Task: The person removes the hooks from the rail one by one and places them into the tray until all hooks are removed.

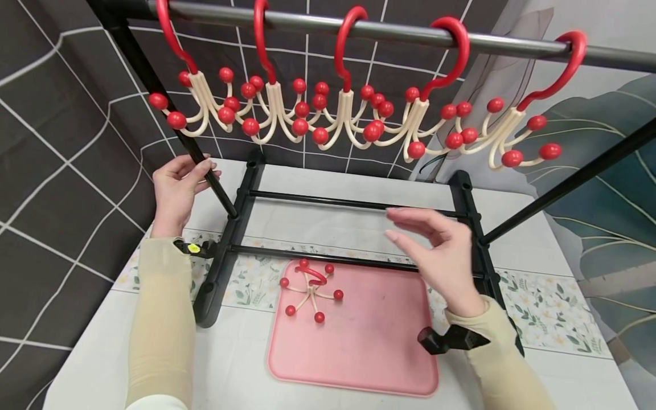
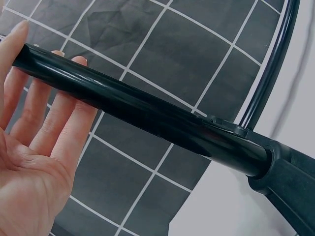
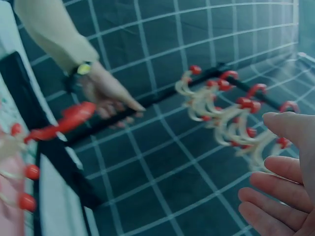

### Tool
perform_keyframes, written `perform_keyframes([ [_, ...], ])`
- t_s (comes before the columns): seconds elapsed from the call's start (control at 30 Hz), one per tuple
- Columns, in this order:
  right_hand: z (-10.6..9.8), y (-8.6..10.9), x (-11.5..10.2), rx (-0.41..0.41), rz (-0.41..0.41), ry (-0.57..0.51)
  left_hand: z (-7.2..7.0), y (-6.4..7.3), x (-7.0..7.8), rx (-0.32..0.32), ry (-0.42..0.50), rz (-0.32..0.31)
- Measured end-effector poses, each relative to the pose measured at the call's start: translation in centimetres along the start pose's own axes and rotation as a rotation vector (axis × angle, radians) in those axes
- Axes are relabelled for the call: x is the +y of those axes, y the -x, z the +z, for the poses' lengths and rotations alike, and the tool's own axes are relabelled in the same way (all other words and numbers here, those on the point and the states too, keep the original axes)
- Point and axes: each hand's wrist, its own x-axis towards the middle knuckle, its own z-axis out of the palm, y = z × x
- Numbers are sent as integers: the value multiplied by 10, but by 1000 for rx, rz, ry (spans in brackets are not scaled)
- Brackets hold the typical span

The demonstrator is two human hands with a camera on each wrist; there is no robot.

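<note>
My left hand holds the left upright post of a black garment rack, thumb on one side and fingers behind it in the left wrist view. My right hand is in the air above the right part of the rack's base, fingers extended and parted from the thumb, holding nothing. Several octopus-shaped hooks with red curved tops, cream arms and red ball tips, such as the middle one, hang along the metal top rail. One more such hook lies on a pink tray, towards its back left.
The rack's black base has two feet, such as the left foot, joined by thin crossbars. It stands on a white table with a floral strip. Behind hangs a dark gridded cloth; a leaf-patterned curtain is at right.
</note>
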Motion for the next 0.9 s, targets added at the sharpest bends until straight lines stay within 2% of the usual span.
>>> perform_keyframes([
  [0.2,-24,-16,-22,136,-97,-84,1,0,0,-4,19,-9],
  [0.6,-63,-45,-67,440,-232,-93,-1,0,-1,-3,21,-20],
  [0.77,-85,-55,-78,536,-216,-188,-1,0,0,-9,13,-22],
  [0.83,-94,-58,-82,561,-181,-141,-1,0,0,-10,6,-24],
  [0.9,-101,-62,-86,571,-139,-28,-1,0,0,-8,2,-27],
])
